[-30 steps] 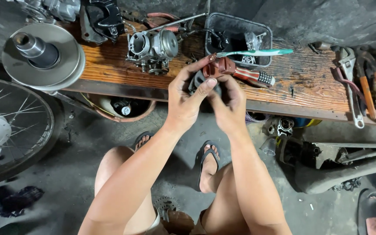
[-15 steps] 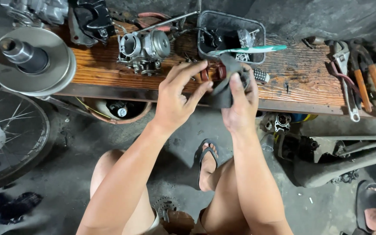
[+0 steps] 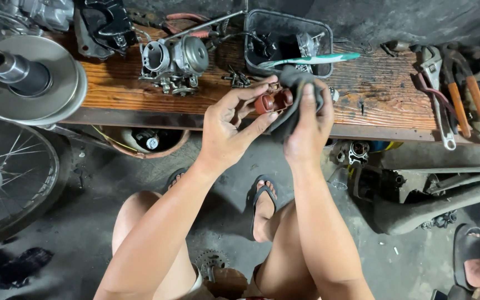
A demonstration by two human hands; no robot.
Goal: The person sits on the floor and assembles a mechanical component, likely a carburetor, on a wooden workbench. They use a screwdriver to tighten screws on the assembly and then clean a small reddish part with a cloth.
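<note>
- Left hand: thumb and fingertips pinch a small reddish-brown part, other fingers spread loosely.
- Right hand: closed around a dark rag, which wraps over the fingers and presses against the part's right side.
- Part sits between both hands, touching both, held above the front edge of the wooden bench.
- Just behind the hands: black plastic tray holding small parts, with a teal-handled toothbrush lying across its front rim.
- Behind and left of the left hand: carburetor on the bench, loose screws just beside it.
- Far left of the left hand: metal pulley disc with a centre shaft; a spoked wheel below it.
- Well right of the right hand: wrench and orange-handled pliers on the bench end.
- Below the hands: the person's foot in a black flip-flop on the concrete floor.
- Bottom right corner: another person's sandalled foot.
</note>
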